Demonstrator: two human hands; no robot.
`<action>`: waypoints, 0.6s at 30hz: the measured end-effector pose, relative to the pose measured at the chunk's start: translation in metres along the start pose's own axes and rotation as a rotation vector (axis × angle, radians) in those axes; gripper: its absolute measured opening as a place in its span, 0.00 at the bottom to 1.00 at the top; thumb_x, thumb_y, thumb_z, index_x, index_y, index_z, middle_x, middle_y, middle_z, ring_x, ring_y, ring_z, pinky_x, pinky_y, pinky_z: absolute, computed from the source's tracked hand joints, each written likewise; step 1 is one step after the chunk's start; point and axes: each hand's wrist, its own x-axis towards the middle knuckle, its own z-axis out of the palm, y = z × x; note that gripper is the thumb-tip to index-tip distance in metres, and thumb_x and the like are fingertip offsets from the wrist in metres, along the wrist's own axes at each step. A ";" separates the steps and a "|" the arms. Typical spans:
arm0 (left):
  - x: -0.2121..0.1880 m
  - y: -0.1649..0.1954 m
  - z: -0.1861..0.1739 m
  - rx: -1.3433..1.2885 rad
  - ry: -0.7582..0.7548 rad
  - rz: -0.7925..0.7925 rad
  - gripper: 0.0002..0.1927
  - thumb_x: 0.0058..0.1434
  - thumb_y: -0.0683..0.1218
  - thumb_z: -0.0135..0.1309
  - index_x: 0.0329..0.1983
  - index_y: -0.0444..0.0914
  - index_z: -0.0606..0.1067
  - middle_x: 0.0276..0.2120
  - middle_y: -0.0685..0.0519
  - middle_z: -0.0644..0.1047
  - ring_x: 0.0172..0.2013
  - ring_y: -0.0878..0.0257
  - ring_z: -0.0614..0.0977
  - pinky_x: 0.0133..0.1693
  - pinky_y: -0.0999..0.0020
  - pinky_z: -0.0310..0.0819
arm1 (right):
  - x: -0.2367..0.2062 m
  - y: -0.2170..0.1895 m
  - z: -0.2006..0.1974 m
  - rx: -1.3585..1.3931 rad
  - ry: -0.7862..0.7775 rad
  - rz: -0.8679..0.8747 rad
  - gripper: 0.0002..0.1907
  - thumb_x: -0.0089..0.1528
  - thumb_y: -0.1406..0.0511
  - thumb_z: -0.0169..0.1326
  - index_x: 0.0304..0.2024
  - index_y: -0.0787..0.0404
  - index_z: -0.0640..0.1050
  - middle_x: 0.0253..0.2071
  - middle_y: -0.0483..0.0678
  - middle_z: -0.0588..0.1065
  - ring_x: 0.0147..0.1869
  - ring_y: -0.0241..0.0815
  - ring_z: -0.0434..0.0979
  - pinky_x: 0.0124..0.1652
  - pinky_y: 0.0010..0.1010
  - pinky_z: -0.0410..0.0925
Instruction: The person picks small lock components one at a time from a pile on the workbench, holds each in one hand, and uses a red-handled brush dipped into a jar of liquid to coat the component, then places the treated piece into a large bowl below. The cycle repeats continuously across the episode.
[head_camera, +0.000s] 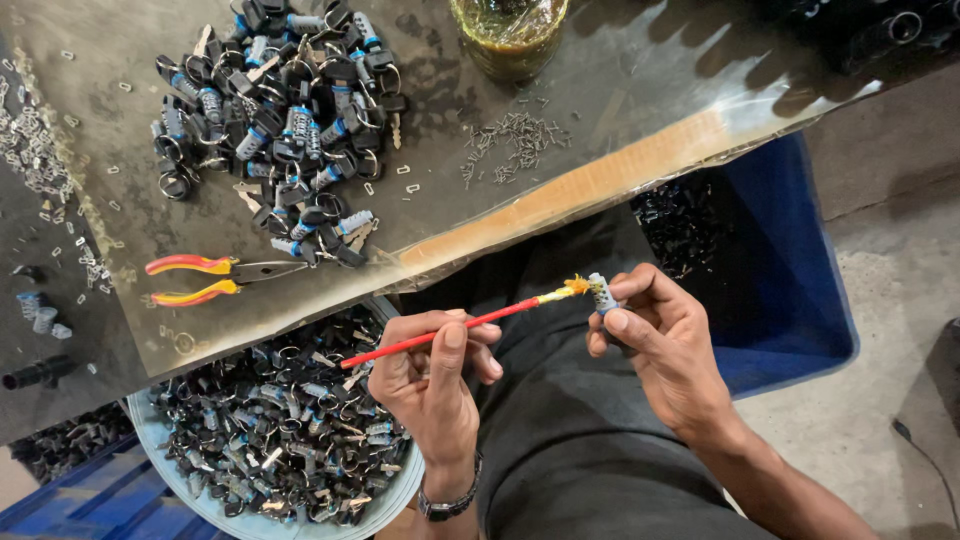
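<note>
- A red brush (440, 334) is pinched in the left hand (432, 372).
- A small cylinder (601, 293) is clamped by the right hand (655, 335), off the bench's (600, 90) front edge.
- The brush tip touches the cylinder.

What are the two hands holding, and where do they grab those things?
The left hand pinches a red brush along its handle's rear half. The right hand grips a small grey cylinder by its lower end with its fingertips.

no packages, labels, signs or screens can be seen.
</note>
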 end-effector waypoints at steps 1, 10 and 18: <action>-0.001 0.001 0.000 0.005 0.004 -0.002 0.06 0.71 0.40 0.54 0.44 0.29 0.73 0.30 0.38 0.82 0.22 0.61 0.80 0.24 0.71 0.75 | 0.000 0.000 0.000 -0.001 0.004 0.002 0.09 0.63 0.71 0.60 0.43 0.65 0.73 0.39 0.51 0.76 0.37 0.41 0.78 0.38 0.33 0.73; -0.003 0.001 -0.001 0.035 -0.008 0.007 0.05 0.70 0.38 0.54 0.45 0.29 0.73 0.32 0.38 0.82 0.22 0.62 0.80 0.26 0.72 0.76 | 0.001 -0.001 0.002 -0.005 -0.003 -0.020 0.09 0.63 0.73 0.60 0.43 0.65 0.74 0.41 0.50 0.75 0.38 0.41 0.78 0.39 0.33 0.73; -0.003 -0.001 -0.001 0.063 0.001 0.027 0.05 0.70 0.37 0.54 0.45 0.29 0.73 0.32 0.38 0.82 0.22 0.62 0.80 0.25 0.72 0.76 | 0.001 0.001 0.002 -0.017 -0.001 -0.028 0.09 0.62 0.73 0.60 0.43 0.65 0.73 0.41 0.51 0.74 0.39 0.40 0.78 0.38 0.33 0.73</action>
